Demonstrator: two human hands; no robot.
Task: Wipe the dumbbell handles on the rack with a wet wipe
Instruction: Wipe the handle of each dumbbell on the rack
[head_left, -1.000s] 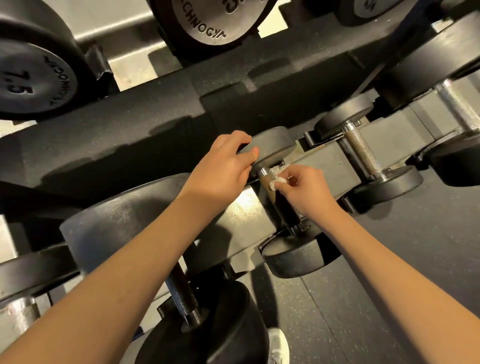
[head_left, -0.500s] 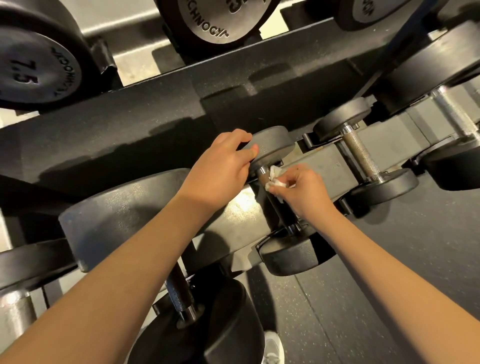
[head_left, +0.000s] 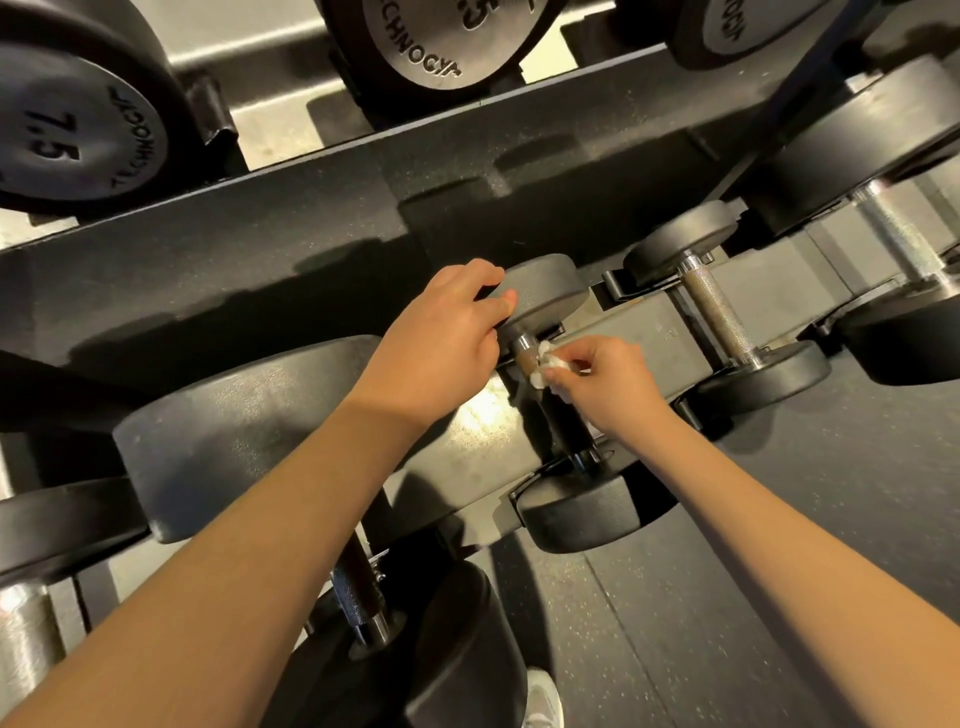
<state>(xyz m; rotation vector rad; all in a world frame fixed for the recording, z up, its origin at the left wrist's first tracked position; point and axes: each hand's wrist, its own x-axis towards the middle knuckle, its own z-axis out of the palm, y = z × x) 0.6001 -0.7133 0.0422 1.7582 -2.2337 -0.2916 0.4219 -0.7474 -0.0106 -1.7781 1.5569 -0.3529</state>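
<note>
The dumbbell is lying mid-frame on the rack, its long axis running 12 to 6 o'clock. The left grip is curling round its far head. The right grip is pinching a wipe against the handle. A second dumbbell is resting at 3 o'clock, and a larger one at 8.

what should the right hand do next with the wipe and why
Probably slide the wipe down the handle toward the near head. The right hand pinches it at the handle's far end, beside the far head the left hand grips, so most of the handle lies ahead.
</note>
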